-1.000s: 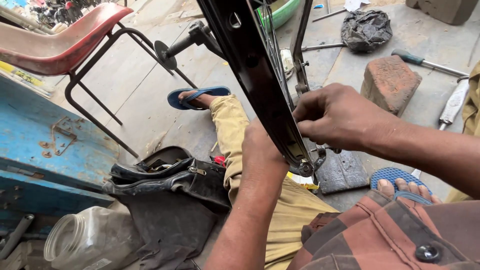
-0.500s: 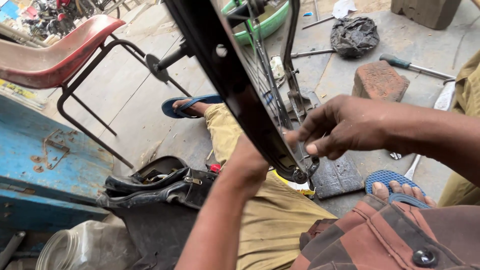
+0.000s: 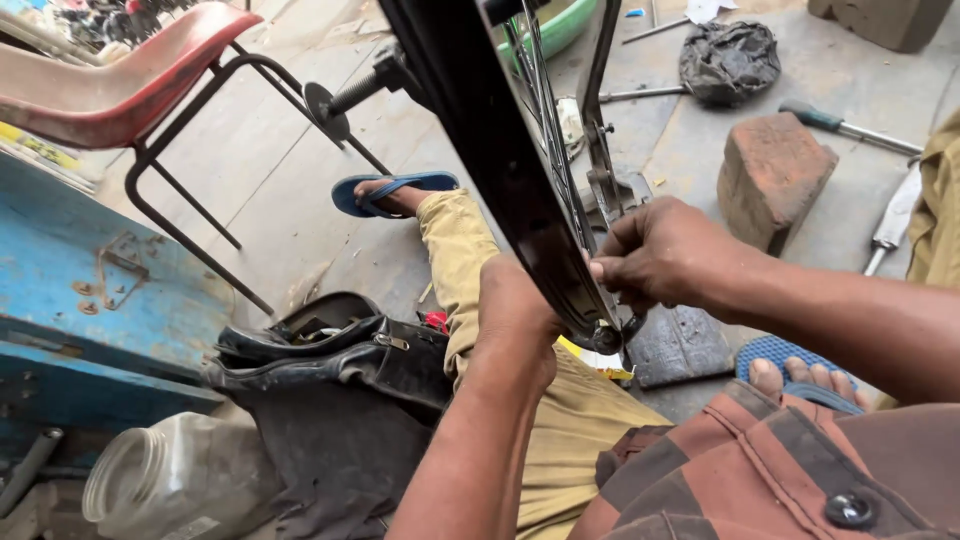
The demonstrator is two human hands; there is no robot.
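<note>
Head view. Bicycle wheel (image 3: 500, 170): black rim and spokes, slanting from top centre down over my lap. My left hand (image 3: 515, 310): behind the rim, fingers hidden, grip cannot be told. My right hand (image 3: 665, 250): fingers pinched on the rim's lower edge. Black bag (image 3: 340, 350), glass jar (image 3: 170, 480), brick (image 3: 775, 165) on the floor; red chair (image 3: 120, 80) upper left.

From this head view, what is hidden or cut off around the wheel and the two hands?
- Left hand: fingers and palm sit behind the black wheel rim; its grip cannot be told.
- Right hand: fingertips curl in at the rim's lower end; whatever they pinch is too small to see.
- Wheel rim: its upper part is cut off by the top edge.
- Hammer: the head is not visible near the right edge.
</note>
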